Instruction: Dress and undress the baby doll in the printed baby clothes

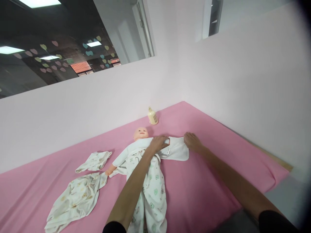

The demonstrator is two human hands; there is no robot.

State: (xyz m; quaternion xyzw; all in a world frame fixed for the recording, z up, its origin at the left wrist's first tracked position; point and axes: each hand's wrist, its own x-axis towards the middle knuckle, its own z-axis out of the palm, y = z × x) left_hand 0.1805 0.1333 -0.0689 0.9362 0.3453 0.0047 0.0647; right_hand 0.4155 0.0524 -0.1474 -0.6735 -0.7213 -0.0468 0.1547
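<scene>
A baby doll (140, 133) lies face up on a pink sheet (213, 168), dressed in a white printed swaddle (153, 191). My left hand (159, 143) rests on the doll's chest with fingers curled over the garment's edge. A white flap (178, 152) of the swaddle spreads out to the doll's right side. My right hand (193, 141) presses on the far corner of that flap, fingers bent down onto the cloth.
A small cream baby bottle (153, 116) stands by the wall behind the doll's head. A folded small garment (94, 160) and a crumpled printed cloth (74, 199) lie left of the doll. White walls enclose the bed's back and right side.
</scene>
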